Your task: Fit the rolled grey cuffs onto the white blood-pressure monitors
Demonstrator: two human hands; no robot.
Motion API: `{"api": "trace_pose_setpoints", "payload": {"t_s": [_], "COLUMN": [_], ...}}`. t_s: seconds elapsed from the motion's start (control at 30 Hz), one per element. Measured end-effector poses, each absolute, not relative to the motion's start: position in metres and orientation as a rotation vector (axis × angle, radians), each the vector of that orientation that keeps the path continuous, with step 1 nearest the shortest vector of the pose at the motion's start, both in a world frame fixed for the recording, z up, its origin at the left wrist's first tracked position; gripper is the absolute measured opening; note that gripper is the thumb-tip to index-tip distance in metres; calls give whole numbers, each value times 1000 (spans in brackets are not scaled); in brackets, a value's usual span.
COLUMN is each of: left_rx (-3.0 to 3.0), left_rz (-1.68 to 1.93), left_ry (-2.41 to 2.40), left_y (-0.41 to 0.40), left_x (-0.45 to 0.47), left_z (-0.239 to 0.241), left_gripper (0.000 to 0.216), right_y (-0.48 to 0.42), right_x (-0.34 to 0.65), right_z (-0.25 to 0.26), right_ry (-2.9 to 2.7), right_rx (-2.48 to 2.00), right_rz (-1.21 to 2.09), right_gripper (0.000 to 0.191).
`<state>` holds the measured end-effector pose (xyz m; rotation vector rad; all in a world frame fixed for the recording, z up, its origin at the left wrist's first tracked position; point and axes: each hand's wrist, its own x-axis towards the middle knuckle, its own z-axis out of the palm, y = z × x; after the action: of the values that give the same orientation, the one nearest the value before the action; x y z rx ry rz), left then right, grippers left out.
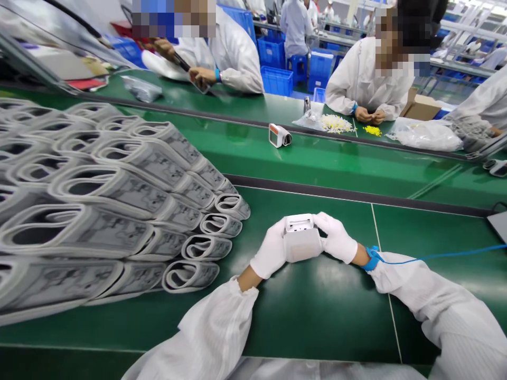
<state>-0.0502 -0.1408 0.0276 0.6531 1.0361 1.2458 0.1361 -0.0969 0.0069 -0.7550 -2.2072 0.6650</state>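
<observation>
Head view, white unit: the boxy white unit (303,245) is between my two hands, over the middle of the tabletop (317,322); slotted recess at its far end, plain broad face nearer me. Cannot tell whether it touches the surface.
Head view, left hand: my left hand (271,250), white-gloved, closed against the unit's left side; those fingers mostly hidden behind it.
Head view, right hand: my right hand (336,237), also gloved, grips the right side, fingers (322,221) bent narrow at the far right corner.
Head view, wrist: blue strap (372,258) on my right wrist; blue cord (443,256) runs off toward the tabletop's right edge.
Head view, cuff stack: rolled grey cuffs (99,227) piled in rows over the tabletop's left part, well left of the unit, printed sides showing; smaller rolls at the right end, near my left hand.
Head view, far edge: dark strip (297,190) along the tabletop's far edge; green belt (336,163) beyond, carrying one white monitor (279,135) with its cuff.
Head view, across: two coated co-workers (237,58) at the opposite bench; white pieces (336,124) and yellow pieces (372,130) heaped before the right-hand one.
</observation>
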Motion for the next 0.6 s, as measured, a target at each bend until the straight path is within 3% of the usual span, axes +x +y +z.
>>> {"api": "trace_pose_setpoints", "payload": {"t_s": [0.13,0.3,0.43,0.6], "left_rx": [365,231,355,844], "left_rz": [1186,1103,1280,1538], "left_ry": [891,825,877,1263], "left_y": [-142,-141,-135,-133], "left_x": [-45,-44,-38,-36], "left_z": [31,33,29,18], "left_gripper": [31,32,37,39], "right_y": [-96,-104,-96,-83], "right_x": [140,137,137,139], "right_z": [10,9,5,23], "right_ry": [-2287,-2229,-2117,-1869], "right_rx": [-749,-854,-924,-1105], "right_rz": [751,643,715,1051], "right_gripper": [33,25,23,50]}}
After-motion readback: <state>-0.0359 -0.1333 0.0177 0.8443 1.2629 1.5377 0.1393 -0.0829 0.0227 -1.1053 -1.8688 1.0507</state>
